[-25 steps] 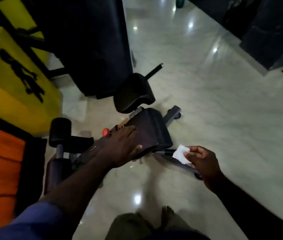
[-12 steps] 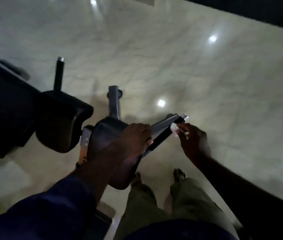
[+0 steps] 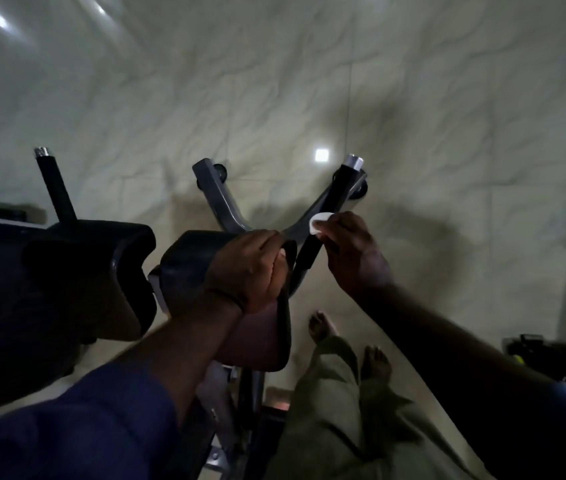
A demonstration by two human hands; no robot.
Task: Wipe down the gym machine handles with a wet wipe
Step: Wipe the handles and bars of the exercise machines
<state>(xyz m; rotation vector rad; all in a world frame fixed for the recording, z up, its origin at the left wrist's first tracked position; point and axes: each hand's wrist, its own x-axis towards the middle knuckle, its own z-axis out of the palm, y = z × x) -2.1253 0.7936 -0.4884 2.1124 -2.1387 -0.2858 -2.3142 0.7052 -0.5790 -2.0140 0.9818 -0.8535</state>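
A black machine handle [image 3: 338,188] with a silver end cap slants up to the right from the bench. My right hand [image 3: 350,252] pinches a small white wet wipe [image 3: 319,223] and presses it against the handle's middle. My left hand [image 3: 252,268] grips the front edge of the dark seat pad [image 3: 191,268]. A second black handle [image 3: 54,185] with a silver tip sticks up at the left, untouched.
A grey V-shaped base leg [image 3: 215,195] with feet rests on the pale marble floor [image 3: 309,81]. A larger black pad [image 3: 87,278] lies left of the seat. My bare feet [image 3: 347,341] stand below the bench. Dark equipment [image 3: 558,351] sits at the right edge.
The view has tilted further down over the bench. My right hand with the wipe has slid from the handle's tip down towards its middle. My left hand stays on the seat pad.
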